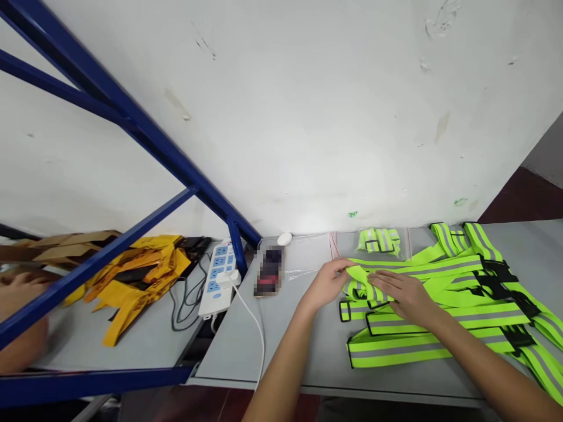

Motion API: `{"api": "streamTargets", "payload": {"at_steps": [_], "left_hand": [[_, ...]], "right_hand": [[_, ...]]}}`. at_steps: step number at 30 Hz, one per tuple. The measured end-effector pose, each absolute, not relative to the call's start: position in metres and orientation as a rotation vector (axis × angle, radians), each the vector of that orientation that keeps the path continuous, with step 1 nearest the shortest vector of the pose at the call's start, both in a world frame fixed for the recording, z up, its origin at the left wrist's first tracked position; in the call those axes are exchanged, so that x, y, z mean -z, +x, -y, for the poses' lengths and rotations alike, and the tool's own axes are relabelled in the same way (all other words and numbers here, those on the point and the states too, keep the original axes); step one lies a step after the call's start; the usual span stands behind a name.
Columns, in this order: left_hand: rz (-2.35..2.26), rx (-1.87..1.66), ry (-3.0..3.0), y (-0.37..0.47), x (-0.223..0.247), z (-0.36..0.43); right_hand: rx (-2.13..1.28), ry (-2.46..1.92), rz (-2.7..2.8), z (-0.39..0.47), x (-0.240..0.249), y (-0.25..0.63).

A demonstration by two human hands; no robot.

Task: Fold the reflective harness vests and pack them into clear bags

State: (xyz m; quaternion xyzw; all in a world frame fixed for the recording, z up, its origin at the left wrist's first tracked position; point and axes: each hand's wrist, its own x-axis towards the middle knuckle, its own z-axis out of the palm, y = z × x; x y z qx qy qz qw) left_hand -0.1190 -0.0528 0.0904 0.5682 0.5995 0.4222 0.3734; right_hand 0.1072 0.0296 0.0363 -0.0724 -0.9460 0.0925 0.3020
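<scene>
My left hand (326, 285) pinches the end of a neon yellow-green reflective strap (359, 276) between thumb and fingers. From the other side, my right hand (405, 294) presses its fingers on the same strap, which is folded into a small bundle. Its fingers partly hide the folds. Beneath and beside the bundle lie several more reflective straps (400, 350) with a grey stripe and black edging. Black plastic buckles (499, 278) are gathered at their right side. Behind my hands, another folded strap (379, 240) sits inside a clear plastic bag (403, 249).
Clear bags (308, 255) lie flat near the wall. Left of them are a phone (269, 272) and a round white object (284, 238). A power strip (219, 275) with a white cable stands by the blue metal frame (149, 138). Beyond it are yellow straps (145, 275) and another person's hand (24, 299).
</scene>
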Motion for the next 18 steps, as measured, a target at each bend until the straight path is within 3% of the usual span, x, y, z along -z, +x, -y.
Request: {"api": "streamTargets", "payload": {"at_steps": [7, 18], "left_hand": [[-1.477, -1.231, 0.903, -0.102, -0.079, 0.037], [-1.719, -1.154, 1.094, -0.115, -0.061, 0.050]], "right_hand": [[-0.072, -0.176, 2.527, -0.025, -0.040, 0.103], [-0.303, -0.211, 2.399, -0.024, -0.036, 0.106]]}}
